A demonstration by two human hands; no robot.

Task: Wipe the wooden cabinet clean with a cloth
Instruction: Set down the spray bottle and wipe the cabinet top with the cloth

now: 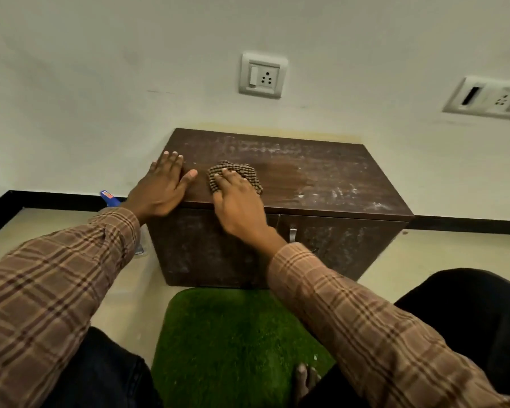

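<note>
A low dark wooden cabinet stands against the wall, its top streaked with white dust at the back and right, and darker and damp-looking near the middle. A crumpled brown checked cloth lies on the top near the front left. My right hand presses flat on the cloth, fingers spread over it. My left hand rests flat and open on the cabinet's left front corner, holding nothing. The cabinet's front has two dusty doors with a metal handle.
A green grass-like mat lies on the floor before the cabinet, my bare foot on it. A blue-capped spray bottle stands left of the cabinet behind my left arm. Wall sockets are above.
</note>
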